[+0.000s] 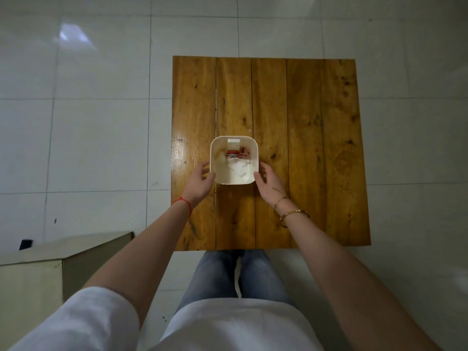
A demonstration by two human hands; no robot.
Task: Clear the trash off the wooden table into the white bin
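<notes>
With the white bin (234, 160) standing on the wooden tabletop (304, 148) and red-and-white trash (236, 158) already inside, the step looks like steadying or lifting it. Both the left hand (200, 179) and right hand (269, 179) flank its sides with fingers spread; contact seems likely at the thumbs, though I cannot tell. Squeeze evenly and keep it level.

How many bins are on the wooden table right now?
1. The white bin stands on the wooden table, between the left hand and right hand, with trash inside. Nothing on the tabletop could hide another.
</notes>
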